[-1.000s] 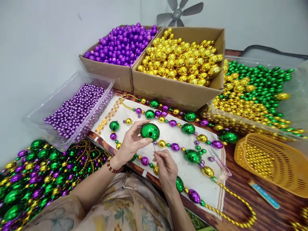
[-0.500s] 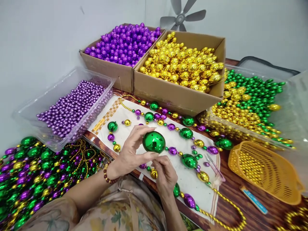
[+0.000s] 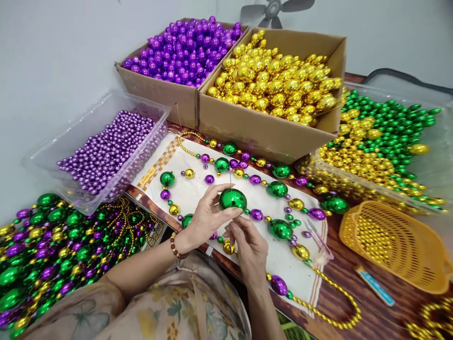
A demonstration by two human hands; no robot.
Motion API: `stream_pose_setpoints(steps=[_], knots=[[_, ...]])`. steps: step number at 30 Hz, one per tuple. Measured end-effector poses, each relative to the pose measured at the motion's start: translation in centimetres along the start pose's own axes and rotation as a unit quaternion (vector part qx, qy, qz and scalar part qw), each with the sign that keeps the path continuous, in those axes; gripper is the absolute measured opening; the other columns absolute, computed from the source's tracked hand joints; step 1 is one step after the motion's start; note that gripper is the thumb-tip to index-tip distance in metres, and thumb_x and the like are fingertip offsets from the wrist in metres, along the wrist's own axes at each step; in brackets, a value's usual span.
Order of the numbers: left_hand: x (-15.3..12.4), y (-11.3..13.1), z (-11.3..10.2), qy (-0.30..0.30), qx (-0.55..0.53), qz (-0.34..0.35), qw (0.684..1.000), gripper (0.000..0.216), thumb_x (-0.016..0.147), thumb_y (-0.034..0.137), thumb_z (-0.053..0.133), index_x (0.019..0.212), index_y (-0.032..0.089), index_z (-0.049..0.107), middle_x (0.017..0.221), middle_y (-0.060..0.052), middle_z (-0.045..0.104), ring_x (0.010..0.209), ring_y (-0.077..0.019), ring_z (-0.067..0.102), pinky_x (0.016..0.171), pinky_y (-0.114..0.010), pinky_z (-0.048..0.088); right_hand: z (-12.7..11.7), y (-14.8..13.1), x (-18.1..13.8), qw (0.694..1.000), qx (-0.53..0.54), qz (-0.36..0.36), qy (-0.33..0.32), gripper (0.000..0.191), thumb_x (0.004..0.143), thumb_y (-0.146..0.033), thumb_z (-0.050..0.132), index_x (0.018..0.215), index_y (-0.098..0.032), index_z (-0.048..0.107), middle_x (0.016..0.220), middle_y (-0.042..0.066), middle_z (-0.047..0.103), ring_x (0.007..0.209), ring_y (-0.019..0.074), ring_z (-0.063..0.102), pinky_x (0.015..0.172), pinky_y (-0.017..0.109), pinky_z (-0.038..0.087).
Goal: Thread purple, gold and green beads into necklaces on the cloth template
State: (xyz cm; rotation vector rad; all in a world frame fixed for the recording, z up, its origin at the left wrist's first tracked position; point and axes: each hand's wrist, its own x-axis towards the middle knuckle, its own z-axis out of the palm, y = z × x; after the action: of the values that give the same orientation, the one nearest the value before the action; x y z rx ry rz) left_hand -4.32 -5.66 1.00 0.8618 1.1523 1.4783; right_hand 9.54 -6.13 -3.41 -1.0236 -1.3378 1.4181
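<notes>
A large shiny green bead (image 3: 232, 200) is held between the thumb and fingers of my left hand (image 3: 208, 216). A thin wire or thread (image 3: 230, 178) stands up from the bead's top. Just below the bead, my right hand (image 3: 250, 245) has its fingers closed in a pinch; what they hold is too small or hidden to make out. Around both hands, a bead strand (image 3: 281, 229) of green, purple and gold lies on the white cloth (image 3: 198, 198). Loose purple beads (image 3: 209, 179) rest on the cloth beyond my left hand.
Behind stand cardboard boxes of purple beads (image 3: 191, 49) and gold beads (image 3: 269, 80). Clear tubs (image 3: 85, 198) flank the cloth. To the right are pink-handled snips (image 3: 320, 241), an orange basket (image 3: 406, 255) and a blue-labelled cutter (image 3: 375, 285). Finished-looking strands (image 3: 63, 250) heap at left.
The view has shifted slightly. A thin wire or thread now sticks out of the green bead's top, and my right hand's fingertips are closer beneath the bead.
</notes>
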Motion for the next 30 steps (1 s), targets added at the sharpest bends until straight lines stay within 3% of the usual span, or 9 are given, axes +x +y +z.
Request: stream_pose_setpoints(steps=[4, 8, 11, 13, 15, 18, 22, 25, 30], knots=[[-0.2, -1.4, 0.5, 0.005, 0.023, -0.021, 0.999, 0.052, 0.081, 0.036, 0.077, 0.127, 0.022, 0.057, 0.124, -0.009, 0.056, 0.106, -0.0202, 0.061, 0.092, -0.034, 0.055, -1.6, 0.3, -0.2, 0.998, 0.01, 0.067, 0.014, 0.019, 0.086, -0.033, 0.071, 0.098, -0.019, 0.074, 0.081, 0.006, 0.074, 0.064, 0.0169, 0.068, 0.049, 0.023, 0.047], [-0.7, -2.5, 0.4, -0.061, 0.146, -0.002, 0.987, 0.057, 0.087, 0.039, 0.071, 0.138, 0.022, 0.052, 0.133, -0.012, 0.054, 0.122, -0.0249, 0.056, 0.104, -0.041, 0.05, -2.4, 1.0, 0.0, 0.99, 0.005, 0.128, 0.052, 0.02, 0.08, -0.037, 0.075, 0.082, -0.017, 0.072, 0.066, 0.004, 0.069, 0.051, 0.0125, 0.057, 0.044, 0.021, 0.039], [0.1, -2.3, -1.0, -0.102, 0.228, 0.039, 0.967, 0.05, 0.094, 0.04, 0.061, 0.139, 0.021, 0.053, 0.135, -0.013, 0.056, 0.125, -0.0244, 0.056, 0.107, -0.041, 0.047, -2.7, 1.6, 0.4, 0.988, 0.021, 0.135, 0.072, 0.023, 0.077, -0.038, 0.077, 0.077, -0.016, 0.07, 0.064, 0.003, 0.068, 0.047, 0.0096, 0.048, 0.042, 0.021, 0.035], [1.5, -2.0, -3.0, -0.074, 0.299, 0.067, 0.949, 0.038, 0.097, 0.039, 0.055, 0.129, 0.019, 0.061, 0.128, -0.013, 0.062, 0.118, -0.023, 0.06, 0.103, -0.041, 0.049, -3.2, 1.8, 0.6, 0.986, 0.038, 0.132, 0.091, 0.024, 0.075, -0.038, 0.078, 0.075, -0.017, 0.068, 0.064, 0.002, 0.067, 0.047, 0.0091, 0.047, 0.042, 0.021, 0.033], [3.5, -1.6, -5.4, -0.018, 0.405, 0.082, 0.91, 0.031, 0.099, 0.035, 0.052, 0.121, 0.018, 0.065, 0.117, -0.011, 0.068, 0.107, -0.0227, 0.063, 0.099, -0.042, 0.05, -3.9, 1.9, 0.8, 0.986, 0.048, 0.123, 0.106, 0.024, 0.075, -0.037, 0.079, 0.075, -0.017, 0.067, 0.063, 0.001, 0.066, 0.047, 0.0083, 0.045, 0.044, 0.02, 0.034], [6.5, -1.1, -8.7, 0.035, 0.576, 0.081, 0.812, 0.027, 0.097, 0.023, 0.051, 0.118, 0.014, 0.066, 0.108, -0.012, 0.07, 0.104, -0.0242, 0.063, 0.098, -0.042, 0.049, -5.0, 2.0, 0.9, 0.986, 0.053, 0.102, 0.124, 0.022, 0.078, -0.036, 0.078, 0.076, -0.017, 0.067, 0.059, -0.001, 0.062, 0.047, 0.0073, 0.044, 0.046, 0.02, 0.034], [9.7, -0.5, -9.5, 0.021, 0.715, 0.025, 0.699, 0.027, 0.097, 0.021, 0.046, 0.107, 0.019, 0.071, 0.106, -0.011, 0.07, 0.103, -0.0256, 0.063, 0.088, -0.037, 0.049, -5.6, 2.2, 1.0, 0.985, 0.061, 0.087, 0.134, 0.022, 0.078, -0.035, 0.079, 0.074, -0.017, 0.066, 0.058, -0.002, 0.06, 0.048, 0.0072, 0.044, 0.047, 0.02, 0.033], [11.4, -0.6, -8.2, -0.016, 0.749, 0.011, 0.662, 0.028, 0.097, 0.022, 0.046, 0.11, 0.022, 0.071, 0.112, -0.01, 0.069, 0.106, -0.0269, 0.063, 0.083, -0.036, 0.049, -5.4, 2.2, 0.9, 0.985, 0.067, 0.083, 0.136, 0.023, 0.078, -0.035, 0.079, 0.075, -0.017, 0.066, 0.057, -0.002, 0.06, 0.047, 0.008, 0.045, 0.046, 0.021, 0.033], [12.9, -1.7, -6.9, -0.061, 0.77, -0.004, 0.635, 0.03, 0.096, 0.021, 0.047, 0.117, 0.02, 0.068, 0.119, -0.014, 0.067, 0.106, -0.0295, 0.064, 0.084, -0.038, 0.047, -5.7, 2.2, 0.4, 0.981, 0.075, 0.07, 0.162, 0.02, 0.078, -0.034, 0.078, 0.077, -0.017, 0.067, 0.058, -0.001, 0.061, 0.049, 0.0094, 0.047, 0.046, 0.022, 0.035]])
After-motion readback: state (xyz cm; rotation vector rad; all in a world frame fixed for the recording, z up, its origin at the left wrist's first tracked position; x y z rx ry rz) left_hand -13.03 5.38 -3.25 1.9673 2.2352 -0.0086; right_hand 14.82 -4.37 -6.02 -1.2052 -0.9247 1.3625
